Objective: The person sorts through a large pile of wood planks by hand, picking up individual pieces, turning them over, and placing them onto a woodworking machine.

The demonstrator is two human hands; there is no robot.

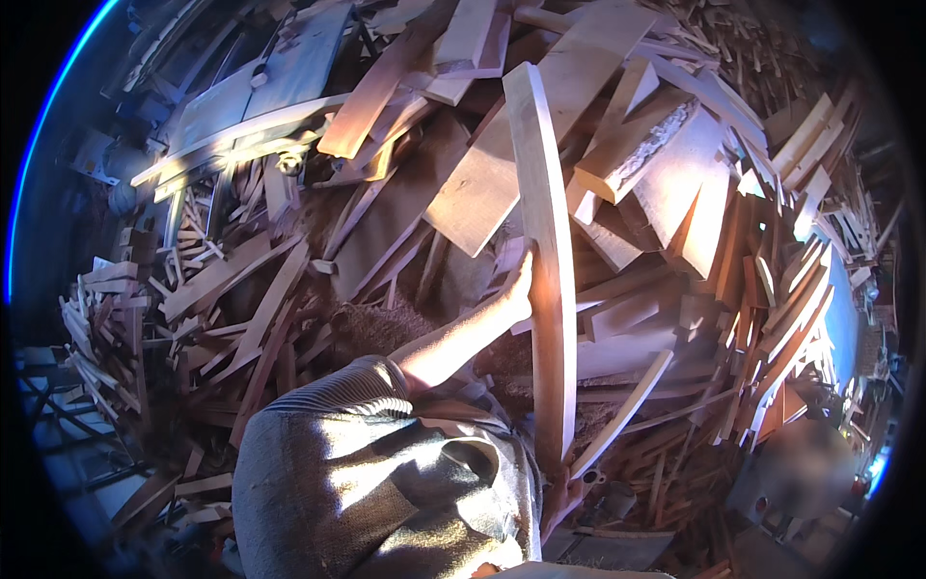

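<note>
The left hand [521,292] grips a long plank [546,241] by its nine-o'clock edge; it spans from twelve o'clock toward six; I cannot tell the shadowed right hand's [563,502] grip near its six-o'clock end.

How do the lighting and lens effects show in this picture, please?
Head view: hard light patches the grey garment and brightens the left hand; the right hand sits in shadow; the long plank looks bowed, possibly from the fisheye; a patch at lower right is blurred.
</note>
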